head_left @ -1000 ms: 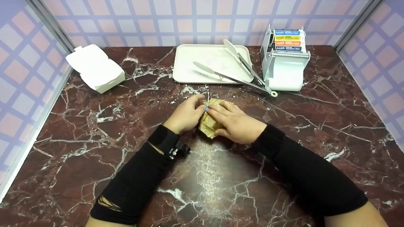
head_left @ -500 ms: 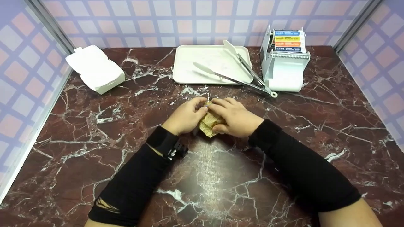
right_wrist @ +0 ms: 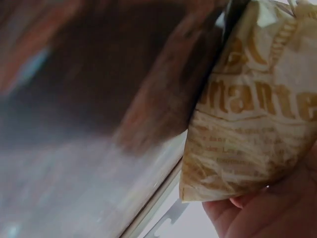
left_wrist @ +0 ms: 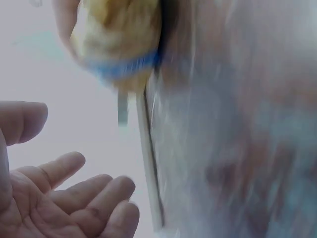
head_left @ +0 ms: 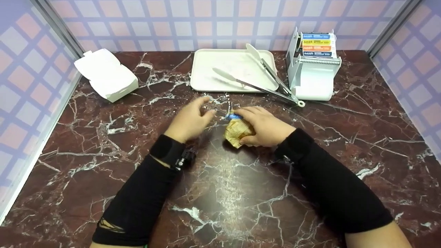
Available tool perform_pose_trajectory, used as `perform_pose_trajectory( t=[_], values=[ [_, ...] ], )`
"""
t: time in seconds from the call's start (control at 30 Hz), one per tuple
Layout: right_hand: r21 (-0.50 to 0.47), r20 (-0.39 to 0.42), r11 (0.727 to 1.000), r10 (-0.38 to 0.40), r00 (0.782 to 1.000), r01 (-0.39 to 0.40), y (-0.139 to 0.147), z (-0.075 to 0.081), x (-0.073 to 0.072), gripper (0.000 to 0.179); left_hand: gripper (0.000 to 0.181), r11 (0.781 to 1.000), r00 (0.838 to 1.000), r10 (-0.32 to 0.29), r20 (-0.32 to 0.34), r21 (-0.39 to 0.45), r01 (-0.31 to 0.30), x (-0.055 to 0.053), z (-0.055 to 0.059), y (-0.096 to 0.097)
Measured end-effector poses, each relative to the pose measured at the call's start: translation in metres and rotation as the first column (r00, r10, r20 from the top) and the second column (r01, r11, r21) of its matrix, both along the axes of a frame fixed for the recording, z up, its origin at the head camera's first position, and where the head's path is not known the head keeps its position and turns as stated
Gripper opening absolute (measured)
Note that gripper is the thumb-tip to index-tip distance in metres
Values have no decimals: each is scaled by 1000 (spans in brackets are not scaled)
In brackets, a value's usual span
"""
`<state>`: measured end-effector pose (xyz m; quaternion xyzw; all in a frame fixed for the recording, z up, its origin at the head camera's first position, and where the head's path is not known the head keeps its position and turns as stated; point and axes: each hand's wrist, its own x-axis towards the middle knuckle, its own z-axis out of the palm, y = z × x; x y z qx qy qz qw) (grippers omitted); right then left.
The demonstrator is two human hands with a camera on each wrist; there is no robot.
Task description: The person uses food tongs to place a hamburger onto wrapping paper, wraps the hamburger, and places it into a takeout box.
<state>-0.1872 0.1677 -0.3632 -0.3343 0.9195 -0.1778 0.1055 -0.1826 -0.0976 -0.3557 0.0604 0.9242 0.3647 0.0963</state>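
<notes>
A small bundle in yellowish printed paper (head_left: pixel 237 132) stands at the middle of the table, with a blue sticker (head_left: pixel 235 116) across its far part. My right hand (head_left: pixel 267 127) grips the bundle from its right side, thumb at the near side and fingers over the far side. Printed lettering covers the paper package (right_wrist: pixel 247 134) in the right wrist view. My left hand (head_left: pixel 189 119) is apart from it on the left, holding nothing. The left wrist view shows that hand's fingers (left_wrist: pixel 94 198) spread and loosely bent below the blue-banded bundle (left_wrist: pixel 121 44). What is inside the paper is hidden.
A white open box (head_left: pixel 106 75) lies at the back left. Metal tongs (head_left: pixel 262 90) lie partly across a cream tray (head_left: pixel 200 74) at the back. Right of them stands a label dispenser (head_left: pixel 315 69) with coloured rolls. Tiled-pattern walls border the marbled table.
My left hand has let go of the paper bundle and moved left. The right hand keeps hold of the bundle, which has shifted slightly right, its blue sticker showing again.
</notes>
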Motion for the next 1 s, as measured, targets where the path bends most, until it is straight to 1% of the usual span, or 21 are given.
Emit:
perform_pose_trajectory(
  t=[0.13,0.23,0.3,0.37,0.47,0.53,0.6,0.63,0.73,0.83,0.93,1.0],
  values=[
    [-9,11,1000,-23,1000,23,13,0,-1,97,65,994,996,75,-47,-81,-78,-8,6,-20],
    [-6,16,999,-39,999,39,21,0,-1,98,66,976,984,148,-98,-148,-162,-15,9,-43],
    [-2,20,999,-51,998,51,26,1,-2,99,67,954,968,210,-134,-188,-233,-19,12,-62],
    [4,27,998,-64,998,64,31,2,-2,100,70,926,948,279,-153,-220,-308,-23,15,-84],
    [8,36,997,-77,996,77,37,5,-4,100,79,884,911,387,-140,-223,-410,-26,17,-120],
    [10,37,997,-83,996,82,41,6,-6,100,84,864,890,443,-110,-214,-456,-27,18,-142],
    [10,29,996,-85,996,85,45,6,-8,99,88,852,874,478,-86,-198,-485,-28,15,-160],
    [11,25,996,-88,996,88,47,6,-9,99,89,849,870,487,-74,-194,-491,-29,13,-168],
    [14,14,995,-97,995,97,52,5,-11,97,92,849,871,490,-35,-205,-486,-33,4,-186],
    [10,17,994,-105,994,104,55,4,-11,96,92,849,872,490,-9,-223,-480,-38,-3,-199],
    [0,25,994,-106,994,106,56,3,-12,96,85,848,874,486,3,-245,-471,-42,-6,-208],
    [-7,34,994,-107,994,108,56,3,-12,95,79,850,879,477,10,-259,-458,-44,-7,-211]
  ],
)
